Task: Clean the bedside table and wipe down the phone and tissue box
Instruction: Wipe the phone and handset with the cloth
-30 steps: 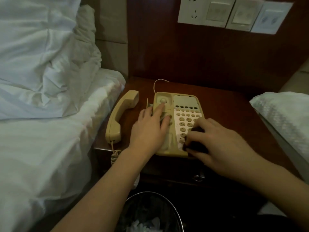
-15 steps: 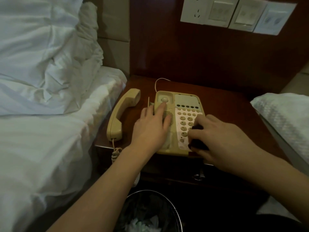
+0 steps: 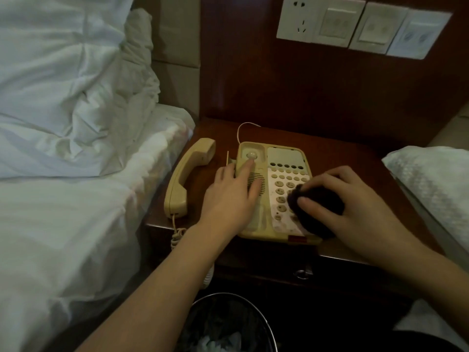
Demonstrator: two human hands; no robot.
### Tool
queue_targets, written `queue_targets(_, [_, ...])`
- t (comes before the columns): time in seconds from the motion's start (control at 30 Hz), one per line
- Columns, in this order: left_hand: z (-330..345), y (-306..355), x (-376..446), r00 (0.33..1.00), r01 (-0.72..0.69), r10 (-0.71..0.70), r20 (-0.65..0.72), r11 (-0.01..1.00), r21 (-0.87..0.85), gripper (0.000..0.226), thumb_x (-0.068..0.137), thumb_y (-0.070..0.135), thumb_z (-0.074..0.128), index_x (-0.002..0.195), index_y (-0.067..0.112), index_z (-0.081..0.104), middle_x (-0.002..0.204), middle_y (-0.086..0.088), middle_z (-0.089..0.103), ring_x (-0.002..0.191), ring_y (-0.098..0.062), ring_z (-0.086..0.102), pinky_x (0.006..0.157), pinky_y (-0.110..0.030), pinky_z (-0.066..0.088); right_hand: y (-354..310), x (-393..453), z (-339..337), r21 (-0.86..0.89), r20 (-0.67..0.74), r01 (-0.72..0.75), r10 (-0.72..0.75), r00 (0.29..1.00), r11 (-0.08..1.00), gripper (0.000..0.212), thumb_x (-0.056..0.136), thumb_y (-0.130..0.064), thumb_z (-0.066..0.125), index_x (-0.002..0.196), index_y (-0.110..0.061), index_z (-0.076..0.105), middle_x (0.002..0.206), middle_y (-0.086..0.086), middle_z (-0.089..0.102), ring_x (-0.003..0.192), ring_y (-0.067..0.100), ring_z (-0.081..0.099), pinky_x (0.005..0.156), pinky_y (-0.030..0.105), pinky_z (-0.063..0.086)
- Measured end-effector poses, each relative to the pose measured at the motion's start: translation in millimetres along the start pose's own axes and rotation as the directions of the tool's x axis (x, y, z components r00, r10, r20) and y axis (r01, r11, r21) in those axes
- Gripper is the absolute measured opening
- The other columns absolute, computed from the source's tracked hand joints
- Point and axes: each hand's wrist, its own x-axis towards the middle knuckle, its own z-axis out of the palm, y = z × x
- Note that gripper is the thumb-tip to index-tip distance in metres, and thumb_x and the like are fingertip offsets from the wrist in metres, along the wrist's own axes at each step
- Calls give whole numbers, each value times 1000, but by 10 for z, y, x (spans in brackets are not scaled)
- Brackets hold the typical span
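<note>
Head view: right hand [image 3: 355, 207] grips the dark wadded cloth [image 3: 317, 199] on the beige push-button phone base [image 3: 276, 168]'s keypad; left hand [image 3: 231, 196], fingers flat, steadies its cradle side. Unwiped keys lie just beyond the cloth.

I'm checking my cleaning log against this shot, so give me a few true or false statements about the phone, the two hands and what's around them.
1. The beige handset lies off its cradle on the dark wooden bedside table, left of the beige push-button phone base. True.
2. The right hand holds a white tissue. False: it grips a dark cloth against the keypad.
3. The left hand rests flat on the base with straight fingers. True.
4. The left hand grips the handset. False: the handset lies apart from it.
5. A waste bin stands below the table's front edge. True.
</note>
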Motion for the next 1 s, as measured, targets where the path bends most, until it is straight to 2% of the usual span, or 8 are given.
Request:
queue_targets(0.1, [4, -7, -6, 1000, -7, 7, -5, 1000, -17, 55, 107, 49, 32, 159, 36, 18, 162, -2, 29, 150, -19, 22, 113, -42, 33, -8, 7, 154, -83, 170, 122, -107, 980, 989, 48, 90, -55, 50, 136, -49, 36, 146, -15, 20, 130, 8, 29, 107, 33, 44])
queue_targets(0.23, [20, -13, 3, 1000, -6, 6, -9, 1000, -7, 55, 107, 48, 32, 159, 35, 19, 161, -2, 29, 149, -19, 23, 112, -42, 34, 13, 32, 88, -242, 269, 178, -110, 957, 954, 48, 92, -56, 49, 138, -52, 32, 142, -16, 22, 123, 6, 35, 101, 24, 43])
queue_targets(0.33, [42, -8, 6, 1000, -12, 12, -8, 1000, 26, 55, 108, 46, 30, 160, 34, 16, 160, -5, 29, 147, -21, 24, 109, -43, 36, -73, 69, 151, -233, 187, 128, -85, 979, 964, 46, 90, -59, 52, 132, -46, 43, 134, -14, 31, 115, 7, 43, 91, 19, 45])
queue_targets(0.43, [53, -9, 19, 1000, -10, 10, 0, 999, 38, 55, 108, 45, 28, 160, 33, 13, 160, -6, 28, 147, -22, 23, 109, -44, 36, -176, 116, 328, -192, 30, -17, 23, 999, 981, 44, 89, -59, 56, 129, -40, 49, 130, -10, 37, 113, 11, 48, 88, 27, 50])
queue_targets(0.57, [52, -7, 26, 1000, 5, -5, 6, 1000, 30, 55, 108, 47, 28, 160, 34, 13, 162, -5, 26, 149, -21, 21, 111, -44, 34, -260, 83, 509, -145, -149, -169, 148, 978, 975, 40, 91, -56, 56, 125, -36, 48, 127, -5, 38, 105, 15, 52, 75, 26, 50])
queue_targets(0.73, [32, -1, 1, 1000, 9, -9, 20, 1000, 6, 55, 108, 47, 28, 160, 35, 14, 164, -4, 25, 151, -21, 19, 113, -45, 32, -292, 40, 609, -94, -226, -236, 210, 951, 967, 36, 91, -51, 57, 122, -33, 50, 125, -4, 40, 99, 15, 53, 73, 28, 54])
queue_targets(0.87, [23, -15, 18, 1000, -4, 4, 12, 1000, -5, 55, 108, 47, 29, 160, 34, 15, 164, -4, 25, 151, -21, 19, 112, -44, 33, -303, 173, 666, -44, -314, -270, 243, 918, 962, 37, 91, -45, 61, 122, -29, 52, 127, -1, 42, 108, 18, 53, 74, 31, 54])
queue_targets(1.0, [28, -6, 0, 1000, -10, 10, 29, 1000, -4, 55, 108, 46, 29, 160, 33, 15, 163, -5, 25, 150, -21, 19, 112, -43, 33, -332, -50, 733, -29, -298, -276, 255, 920, 961, 38, 90, -45, 61, 123, -33, 50, 126, -5, 38, 112, 15, 49, 73, 31, 55])
